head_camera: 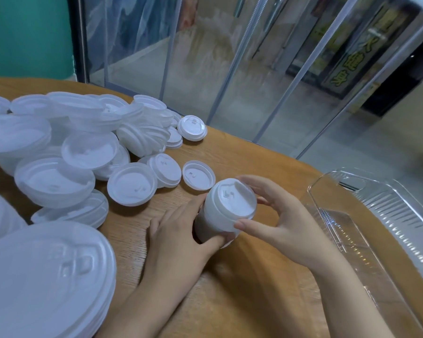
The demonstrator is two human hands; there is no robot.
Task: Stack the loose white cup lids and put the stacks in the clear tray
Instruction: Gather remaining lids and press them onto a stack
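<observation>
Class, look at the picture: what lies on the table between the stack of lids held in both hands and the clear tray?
Only the right hand and bare wooden table lie between the stack of lids and the clear tray, as the head view shows.

- We see a round wooden table (230, 289), light grain.
- We see a pile of loose white cup lids (66, 152) on its left half, single lids (198, 175) lying beside the pile.
- We see a clear tray (381, 242) at right edge.

The left hand (181, 230) lies low, fingers curled and thumb pressed inward, gripping; the right hand (281, 215) arches from the other side (thumb and fingers spread in a pinch); both forearms are bare.
</observation>
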